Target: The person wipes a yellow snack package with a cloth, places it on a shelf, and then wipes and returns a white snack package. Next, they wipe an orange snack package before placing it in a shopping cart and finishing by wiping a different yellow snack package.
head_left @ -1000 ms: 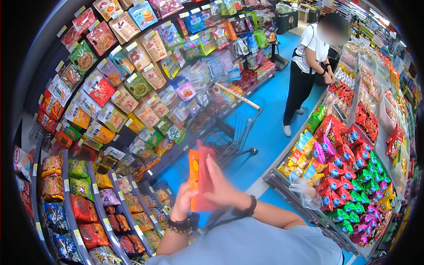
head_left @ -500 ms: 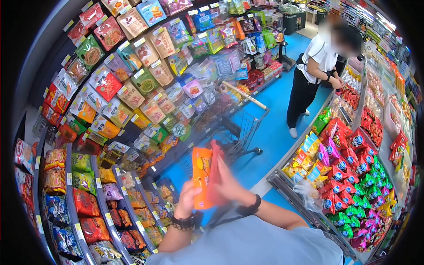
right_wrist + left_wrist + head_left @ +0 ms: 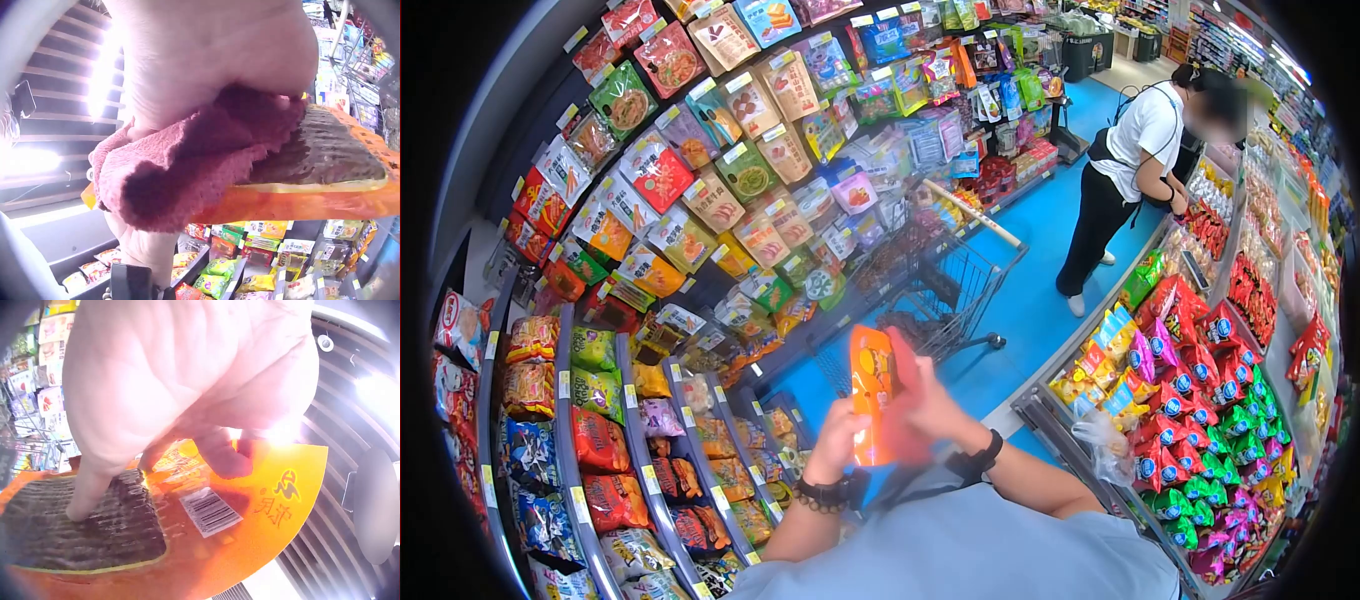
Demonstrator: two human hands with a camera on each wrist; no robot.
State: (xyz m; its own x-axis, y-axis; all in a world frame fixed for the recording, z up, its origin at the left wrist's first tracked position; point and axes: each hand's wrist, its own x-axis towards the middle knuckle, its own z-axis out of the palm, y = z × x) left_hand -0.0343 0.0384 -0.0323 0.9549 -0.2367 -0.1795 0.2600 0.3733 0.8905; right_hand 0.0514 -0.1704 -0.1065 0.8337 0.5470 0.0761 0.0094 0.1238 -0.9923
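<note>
In front of the body, my left hand (image 3: 836, 438) grips an orange snack packet (image 3: 870, 370) by its lower left edge. The left wrist view shows the fingers against its back, by a white barcode label (image 3: 211, 512) and a see-through window with dark, ridged contents (image 3: 119, 531). My right hand (image 3: 945, 415) holds a folded reddish-pink cloth (image 3: 169, 181) against the packet's other side. In the head view the cloth blurs and covers the packet's right part. The right fingers are mostly hidden behind the cloth.
Hanging snack bags (image 3: 660, 170) fill the rack ahead and left; sloped shelves (image 3: 600, 440) of bags stand lower left. A shopping cart (image 3: 960, 300) stands beyond my hands. To the right is a bin stand (image 3: 1190, 400) of wrapped snacks, with another person (image 3: 1135, 170) bending over it.
The head view has turned, so the surroundings shift rightward. More of the packet's orange face shows as the cloth and right hand shift against it. The other person leans further over the bins.
</note>
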